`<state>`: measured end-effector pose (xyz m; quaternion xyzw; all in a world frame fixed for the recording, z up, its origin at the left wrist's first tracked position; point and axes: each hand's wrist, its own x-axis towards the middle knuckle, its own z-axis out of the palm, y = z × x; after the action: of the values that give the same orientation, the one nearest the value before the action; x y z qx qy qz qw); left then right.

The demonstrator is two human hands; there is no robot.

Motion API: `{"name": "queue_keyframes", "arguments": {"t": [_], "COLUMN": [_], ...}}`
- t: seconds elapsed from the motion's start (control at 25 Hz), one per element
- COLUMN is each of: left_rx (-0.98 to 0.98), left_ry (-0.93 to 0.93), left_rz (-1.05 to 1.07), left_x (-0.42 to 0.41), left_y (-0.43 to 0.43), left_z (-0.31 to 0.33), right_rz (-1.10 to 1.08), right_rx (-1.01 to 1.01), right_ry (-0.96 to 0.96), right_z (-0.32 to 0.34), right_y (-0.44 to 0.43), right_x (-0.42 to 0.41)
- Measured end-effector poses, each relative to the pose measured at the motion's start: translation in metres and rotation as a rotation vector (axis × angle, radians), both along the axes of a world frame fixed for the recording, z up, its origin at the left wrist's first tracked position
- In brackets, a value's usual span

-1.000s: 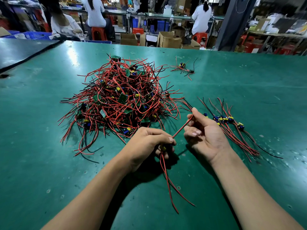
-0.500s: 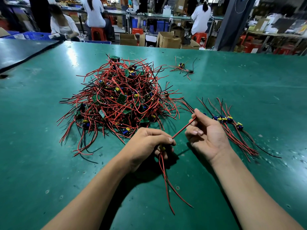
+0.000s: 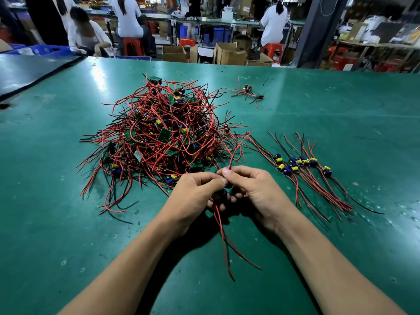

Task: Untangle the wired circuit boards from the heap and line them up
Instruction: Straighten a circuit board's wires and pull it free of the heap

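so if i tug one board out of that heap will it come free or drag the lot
Likely it drags: in the heap the red leads loop through one another, so neighbours should snag. The leads look floppy: those of the held board trail limply below the left hand and right hand. Each board is probably light, being small beside the fingers.

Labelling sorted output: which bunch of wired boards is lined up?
The row right of the right hand: boards side by side, wires roughly parallel, unlike the tangled heap and the small far cluster.
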<state>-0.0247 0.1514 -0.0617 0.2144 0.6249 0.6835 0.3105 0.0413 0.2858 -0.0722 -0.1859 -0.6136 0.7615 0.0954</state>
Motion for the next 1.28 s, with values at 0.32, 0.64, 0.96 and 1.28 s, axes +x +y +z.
{"name": "queue_keyframes", "arguments": {"t": [0.32,0.64,0.96,1.28], "left_rx": [-0.103,-0.11,-0.114,-0.143], "left_ry": [0.02,0.046,0.052,0.071], "left_rz": [-0.107,-0.16,-0.209,-0.209], "left_x": [-0.004,-0.002,-0.003,-0.004], "left_y": [-0.001,-0.001,-0.004,-0.005], "left_z": [0.002,0.006,0.006,0.006], "right_rz": [-0.327,-0.53,-0.381,-0.495], "right_rx": [0.019,-0.08,-0.353,-0.123], "right_ry": [0.026,0.166,0.095,0.156], "right_z": [-0.002,-0.005,0.009,-0.003], "right_y": [0.022,0.036,0.038,0.047], "right_x": [-0.008,-0.014,-0.01,-0.008]}}
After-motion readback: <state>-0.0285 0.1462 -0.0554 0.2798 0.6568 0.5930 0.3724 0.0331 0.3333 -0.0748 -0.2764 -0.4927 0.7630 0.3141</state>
